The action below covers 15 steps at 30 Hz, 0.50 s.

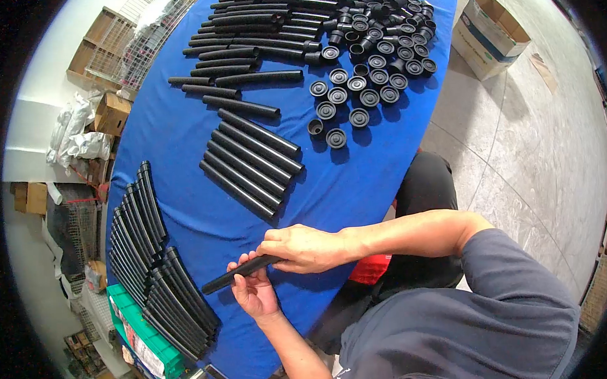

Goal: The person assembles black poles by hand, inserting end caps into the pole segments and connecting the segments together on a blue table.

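Observation:
A matte black tube point(228, 278), like a foam grip sleeve, slants between my hands over the near edge of the blue cloth. My left hand point(257, 295) supports its middle, thumb and fingers closed around it. My right hand point(305, 248) is wrapped around the tube's upper right end, and its fingers hide that end. Just beyond my hands, several glossy black tubes point(252, 161) lie side by side in a row. To the left of my hands are stacked rows of black tubes point(177, 301).
Loose matte black sleeves point(243, 78) and a heap of round black caps point(359, 117) cover the far part of the blue-clothed table point(161, 127). A green crate point(165, 358) stands at the left edge. An open cardboard box point(492, 36) is on the floor at right.

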Each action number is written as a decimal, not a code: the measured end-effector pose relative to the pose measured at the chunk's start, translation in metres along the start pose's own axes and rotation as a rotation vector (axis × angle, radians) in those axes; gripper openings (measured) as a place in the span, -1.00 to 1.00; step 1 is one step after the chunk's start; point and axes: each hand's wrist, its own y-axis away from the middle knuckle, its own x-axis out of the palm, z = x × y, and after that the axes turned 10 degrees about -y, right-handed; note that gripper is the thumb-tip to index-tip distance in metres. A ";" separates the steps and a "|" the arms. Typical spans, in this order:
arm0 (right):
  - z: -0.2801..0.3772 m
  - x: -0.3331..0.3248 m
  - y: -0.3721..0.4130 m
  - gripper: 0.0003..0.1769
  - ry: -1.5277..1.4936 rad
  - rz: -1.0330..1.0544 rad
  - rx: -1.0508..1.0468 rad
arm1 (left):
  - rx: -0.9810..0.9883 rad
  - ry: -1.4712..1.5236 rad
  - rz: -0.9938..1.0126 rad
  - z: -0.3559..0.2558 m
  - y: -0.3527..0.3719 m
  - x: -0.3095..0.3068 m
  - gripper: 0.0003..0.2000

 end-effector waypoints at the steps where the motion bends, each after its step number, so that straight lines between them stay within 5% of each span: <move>1: 0.007 -0.005 -0.001 -0.60 -0.038 0.028 0.038 | 0.002 0.024 0.020 0.000 0.001 -0.001 -0.72; 5: 0.008 -0.007 -0.002 -0.59 -0.112 0.086 0.166 | -0.010 0.026 0.034 -0.001 0.000 -0.004 -0.71; 11: 0.007 -0.004 0.000 -0.63 -0.014 -0.031 -0.024 | 0.016 -0.006 0.016 0.000 0.000 -0.005 -0.71; 14: 0.012 -0.010 -0.005 -0.67 -0.176 0.096 0.262 | 0.020 0.016 0.017 -0.001 0.000 -0.005 -0.71; 15: 0.010 -0.008 -0.003 -0.66 -0.154 0.076 0.216 | 0.023 0.014 0.014 -0.001 0.001 -0.004 -0.71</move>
